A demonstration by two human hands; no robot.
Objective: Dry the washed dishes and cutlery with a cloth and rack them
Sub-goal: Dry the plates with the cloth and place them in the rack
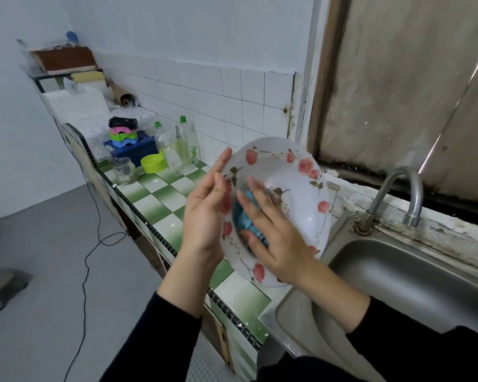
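A white plate with pink roses [290, 172] is held tilted on edge above the counter, its face turned toward me. My left hand [204, 213] supports its left rim, fingers stretched up behind and along the edge. My right hand [273, 232] presses a blue cloth [244, 219] flat against the plate's hollow centre; most of the cloth is hidden under my fingers. A dark blue rack basket [138, 151] stands far back on the counter with coloured plastic items stacked in it.
The green-and-white tiled counter [160, 197] runs back left. On it are a glass jar [124, 169], a lime bowl [153, 162] and detergent bottles [186, 144]. A steel sink [398, 274] with a tap [398, 194] lies right. A black cable [91, 244] crosses the floor.
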